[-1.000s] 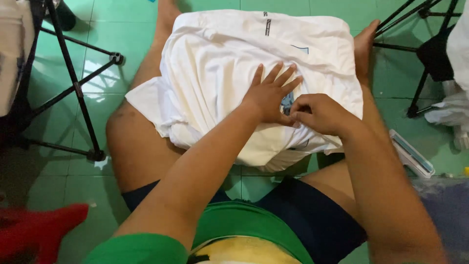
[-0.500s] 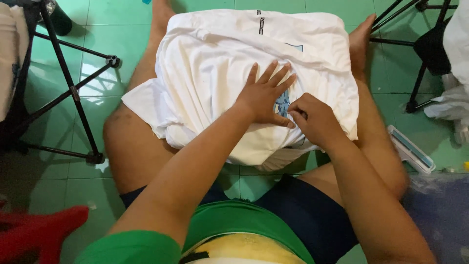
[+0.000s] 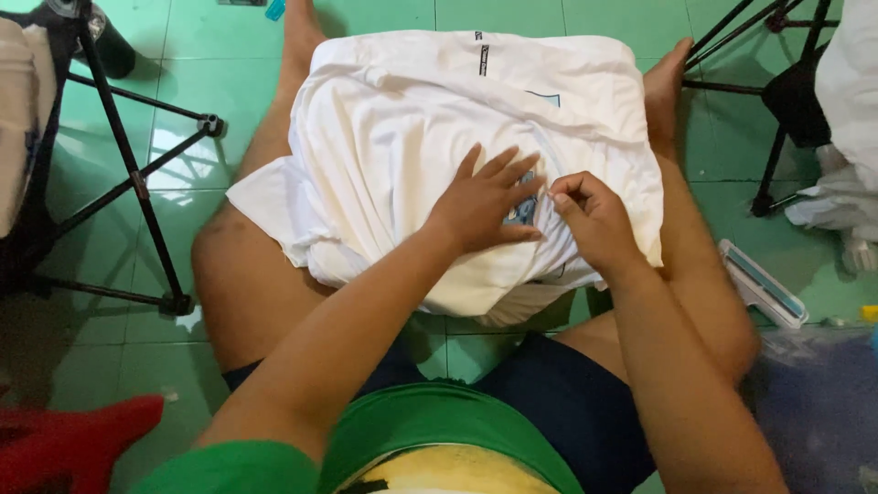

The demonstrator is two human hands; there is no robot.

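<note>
At the far left, a black folding stand is standing on the green tiled floor, and a red cloth is lying at the floor's near left corner.

Moving right, a white garment is lying bunched over the person's lap and spread legs, its far edge reaching toward the feet. The left hand is pressing flat on the garment, fingers spread and released, pinning the fabric beside a small blue printed patch. Since half a second ago this hand has hardly moved, though the whole lap has shifted a little in the view.

Just to its right, the right hand is pinching at the fabric next to that patch, thumb and forefinger clenched together on the cloth or on something too small to make out; I cannot tell which. A second ago it was sitting lower and closer to the body; it has now come up beside the left fingertips, so the work is concentrating on that one spot of the garment.

Farther right, a flat white and teal tool is lying on the floor near the right knee, a second black stand is rising beyond it, and white cloth is hanging at the right edge. No containers are plainly in view.
</note>
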